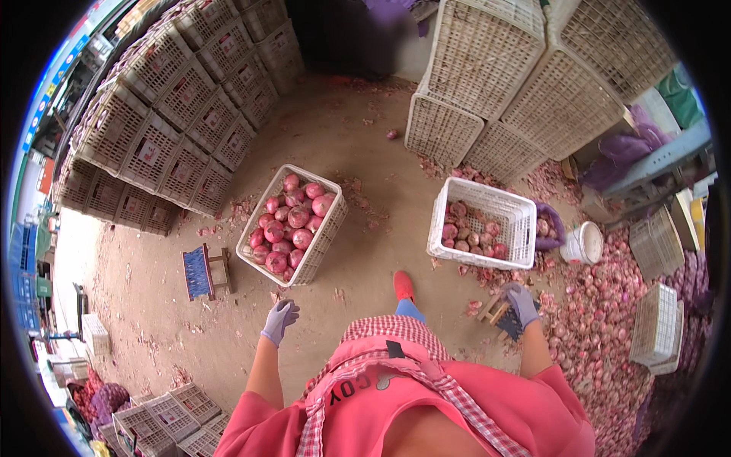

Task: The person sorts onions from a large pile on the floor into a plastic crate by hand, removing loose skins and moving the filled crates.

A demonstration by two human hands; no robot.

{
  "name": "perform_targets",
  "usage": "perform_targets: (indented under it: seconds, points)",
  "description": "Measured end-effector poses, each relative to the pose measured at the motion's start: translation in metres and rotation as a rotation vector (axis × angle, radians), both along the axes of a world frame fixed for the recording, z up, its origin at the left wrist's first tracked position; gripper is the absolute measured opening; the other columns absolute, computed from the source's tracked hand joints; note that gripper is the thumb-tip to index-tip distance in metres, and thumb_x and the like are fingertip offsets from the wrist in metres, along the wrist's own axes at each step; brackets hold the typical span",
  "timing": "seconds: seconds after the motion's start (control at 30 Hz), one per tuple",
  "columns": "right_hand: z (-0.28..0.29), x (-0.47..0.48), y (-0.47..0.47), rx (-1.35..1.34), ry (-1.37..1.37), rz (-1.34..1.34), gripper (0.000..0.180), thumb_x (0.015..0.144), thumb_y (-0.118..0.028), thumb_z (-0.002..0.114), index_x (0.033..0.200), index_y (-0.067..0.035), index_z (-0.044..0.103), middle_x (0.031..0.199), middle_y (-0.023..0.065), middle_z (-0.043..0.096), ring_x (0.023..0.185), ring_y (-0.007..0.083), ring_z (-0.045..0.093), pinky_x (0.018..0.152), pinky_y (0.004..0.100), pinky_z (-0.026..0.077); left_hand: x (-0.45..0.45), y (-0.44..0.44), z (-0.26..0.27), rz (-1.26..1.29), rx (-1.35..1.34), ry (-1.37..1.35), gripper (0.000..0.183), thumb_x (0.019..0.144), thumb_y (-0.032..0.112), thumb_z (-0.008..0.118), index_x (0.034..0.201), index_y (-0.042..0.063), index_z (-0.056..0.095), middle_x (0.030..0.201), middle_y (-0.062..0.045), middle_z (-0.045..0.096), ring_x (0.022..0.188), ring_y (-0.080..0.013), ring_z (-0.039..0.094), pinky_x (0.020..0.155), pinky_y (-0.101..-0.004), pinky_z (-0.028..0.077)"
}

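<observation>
My left hand [279,321] wears a pale grey-purple glove. It hangs beside me with loosely bent fingers, and I see nothing in it. Nearest to it is a white plastic crate [320,260] filled with large red onions [284,225]. My right hand [521,304], gloved alike, hangs over a small stool [510,323] with a dark woven seat and partly hides it. It seems to hold nothing. Ahead of that hand, a second white crate [517,225] contains smaller, duller red onions [471,237], leaving part of its bottom bare.
Tall stacks of plastic crates stand left [183,125] and right [485,74]. A blue-seated stool [197,273] is by the onion crate. At right are a white bucket [585,243], a purple mesh sack [549,225] and a wide onion pile [599,320]. Dry skins litter the floor [365,251].
</observation>
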State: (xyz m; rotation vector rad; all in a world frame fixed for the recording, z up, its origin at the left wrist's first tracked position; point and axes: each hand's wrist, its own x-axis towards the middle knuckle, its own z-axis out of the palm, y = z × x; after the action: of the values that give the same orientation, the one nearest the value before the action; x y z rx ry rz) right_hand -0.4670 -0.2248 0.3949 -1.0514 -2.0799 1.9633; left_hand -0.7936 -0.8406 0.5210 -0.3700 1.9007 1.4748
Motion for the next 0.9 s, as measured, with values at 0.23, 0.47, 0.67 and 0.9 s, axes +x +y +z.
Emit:
perform_targets:
  seconds: [0.23,0.47,0.67,0.9]
  points:
    - [-0.064,0.336,-0.249,-0.611,-0.814,0.074,0.034,0.084,-0.013,0.048,0.116,-0.002,0.054,0.088,0.0180,0.067,0.070,0.0246,0.067,0.058,0.0341,0.052,0.048,-0.057,-0.011,-0.174,-0.032,-0.112,0.035,0.089,0.031,0.055,0.116,0.010,0.048,0.098,-0.009,0.062,0.080,-0.0194,0.062,0.068,-0.0300,0.051]
    - [0.037,0.340,-0.341,-0.440,-0.550,-0.142,0.034,0.087,-0.026,0.054,0.114,-0.006,0.054,0.079,0.0143,0.068,0.067,0.0220,0.066,0.057,0.0315,0.052,0.079,-0.131,-0.050,-0.304,-0.433,-0.384,0.033,0.083,0.031,0.061,0.111,0.015,0.051,0.081,-0.004,0.060,0.055,-0.0166,0.055,0.048,-0.0307,0.044]
    - [0.028,0.322,-0.309,-0.507,-0.347,-0.523,0.040,0.087,-0.036,0.056,0.111,-0.005,0.055,0.078,0.0133,0.067,0.064,0.0190,0.064,0.058,0.0297,0.051,0.085,-0.011,-0.025,-0.442,-0.177,-0.151,0.032,0.089,0.030,0.053,0.115,0.011,0.048,0.094,-0.007,0.062,0.071,-0.0145,0.060,0.062,-0.0276,0.049]
    - [0.006,0.424,-0.321,-0.530,-0.106,-0.692,0.036,0.088,-0.037,0.055,0.106,-0.006,0.056,0.082,0.0108,0.066,0.070,0.0181,0.063,0.059,0.0290,0.051,0.160,0.109,-0.024,-0.677,-0.122,-0.101,0.034,0.091,0.031,0.052,0.117,0.010,0.048,0.096,-0.007,0.062,0.075,-0.0149,0.060,0.064,-0.0271,0.049]
